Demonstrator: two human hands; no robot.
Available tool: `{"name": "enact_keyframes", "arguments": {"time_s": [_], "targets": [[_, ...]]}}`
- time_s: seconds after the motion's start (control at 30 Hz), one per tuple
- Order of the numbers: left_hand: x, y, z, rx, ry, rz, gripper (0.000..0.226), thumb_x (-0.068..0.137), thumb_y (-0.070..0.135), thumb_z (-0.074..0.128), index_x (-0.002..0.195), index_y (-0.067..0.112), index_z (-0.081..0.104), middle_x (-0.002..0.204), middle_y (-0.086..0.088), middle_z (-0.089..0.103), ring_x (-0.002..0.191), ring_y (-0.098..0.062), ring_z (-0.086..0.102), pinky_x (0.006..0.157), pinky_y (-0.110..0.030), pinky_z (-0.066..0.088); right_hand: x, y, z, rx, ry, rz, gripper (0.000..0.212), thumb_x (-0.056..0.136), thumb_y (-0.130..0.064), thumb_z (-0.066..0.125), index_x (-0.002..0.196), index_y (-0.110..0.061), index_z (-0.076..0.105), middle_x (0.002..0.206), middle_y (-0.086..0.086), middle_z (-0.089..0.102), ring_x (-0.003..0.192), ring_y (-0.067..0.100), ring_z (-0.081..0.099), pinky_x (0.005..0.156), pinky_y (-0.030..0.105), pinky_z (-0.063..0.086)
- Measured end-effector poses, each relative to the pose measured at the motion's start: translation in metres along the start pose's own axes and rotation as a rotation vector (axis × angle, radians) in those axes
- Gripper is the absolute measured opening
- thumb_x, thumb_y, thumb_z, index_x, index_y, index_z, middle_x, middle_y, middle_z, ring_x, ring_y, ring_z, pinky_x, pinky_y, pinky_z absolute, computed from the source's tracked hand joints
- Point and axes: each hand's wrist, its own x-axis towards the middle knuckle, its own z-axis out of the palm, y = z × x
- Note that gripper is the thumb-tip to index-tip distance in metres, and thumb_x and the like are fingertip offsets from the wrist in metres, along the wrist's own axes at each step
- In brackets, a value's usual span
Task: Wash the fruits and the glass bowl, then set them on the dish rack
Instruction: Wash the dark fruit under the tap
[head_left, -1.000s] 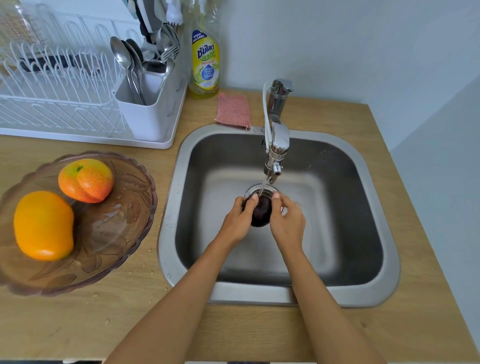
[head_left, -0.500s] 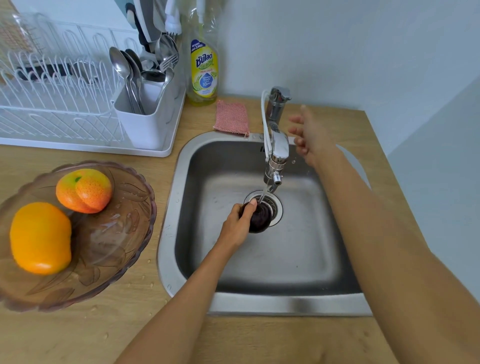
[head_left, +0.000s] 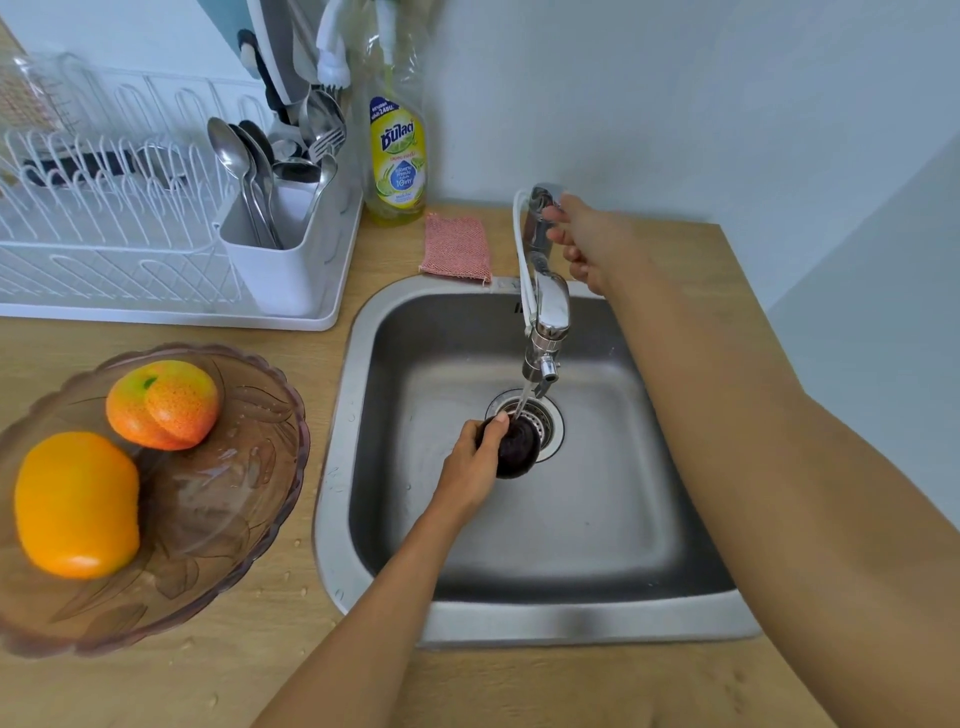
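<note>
Over the sink (head_left: 691, 616), the left hand (head_left: 470, 465) holds a dark round fruit (head_left: 517, 449) just above the drain (head_left: 550, 421), fingers and thumb curled round its left side in a close grip. A thin stream of water falls from the tap (head_left: 545, 312) onto the fruit's top edge. The right hand (head_left: 587, 241) reaches to the top of the tap, its fingertips against the lever (head_left: 540, 197); the fingers are bent toward the metal, but whether they clasp the lever or only touch it cannot be told from this angle.

On the desk (head_left: 322, 670) left of the sink stands a tinted glass bowl (head_left: 249, 525) with a scalloped rim. Two fruits lie in it: an orange one (head_left: 75, 504) at the near left and a peach-coloured one (head_left: 163, 405) behind it, the two just apart. Water drops dot the desk between bowl and sink.

Behind the bowl sits a white dish rack (head_left: 119, 228), with a cutlery holder (head_left: 283, 270) at its right end full of spoons (head_left: 239, 166) and forks. A yellow soap bottle (head_left: 397, 156) stands against the wall just right of the rack, and a pink scrub pad (head_left: 457, 249) lies between the bottle and the sink's back rim.
</note>
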Motion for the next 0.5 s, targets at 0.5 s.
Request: {"name": "enact_keyframes", "arguments": {"time_s": [0.5], "targets": [[-0.0016, 0.001, -0.0011, 0.007, -0.006, -0.026, 0.048, 0.083, 0.071, 0.034, 0.106, 0.033, 0.053, 0.111, 0.001, 0.059, 0.106, -0.021, 0.054, 0.096, -0.043, 0.046, 0.0029, 0.0066, 0.0102, 0.173, 0.052, 0.008, 0.023, 0.096, -0.021, 0.05, 0.078, -0.015, 0.064, 0.067, -0.006, 0.058, 0.033, 0.001, 0.039, 0.028, 0.012, 0.026]]}}
